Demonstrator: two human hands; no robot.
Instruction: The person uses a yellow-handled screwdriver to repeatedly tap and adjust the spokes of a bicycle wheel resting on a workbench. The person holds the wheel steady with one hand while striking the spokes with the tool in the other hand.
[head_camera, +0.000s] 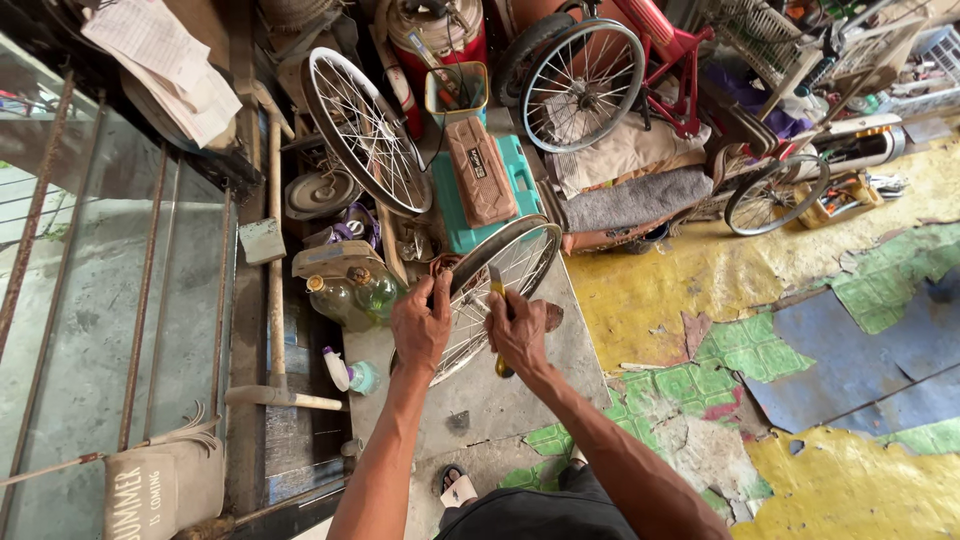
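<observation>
The left hand (421, 328) grips the rim of a wheel (500, 270) that stands tilted on a grey slab (520, 390). The right hand (520, 330) is clenched around a yellow-handled tool (497, 290), whose blade points up against the rim; the exact tip is hard to make out among the spokes.

Behind the wheel lies a teal case (455, 205) with a brown case (480, 172) on top of it. Just left of the hands stand two bottles (355, 295) under a flat tin, and a small spray bottle (345, 372) lies on the slab's edge. A second wheel (365, 130) leans upright further back, and a red bicycle (620, 70) stands at the top, its front wheel over a pile of folded cloths (630, 190). A smaller wheel (775, 195) sits to the right, near a yellow tray of tools (840, 195).

A long-handled mallet (275, 300) leans by a glass pane with rusty bars (100, 300) on the left. The floor (850, 320) is patched in peeling yellow, green and blue. A sandalled foot (458, 487) shows at the bottom edge.
</observation>
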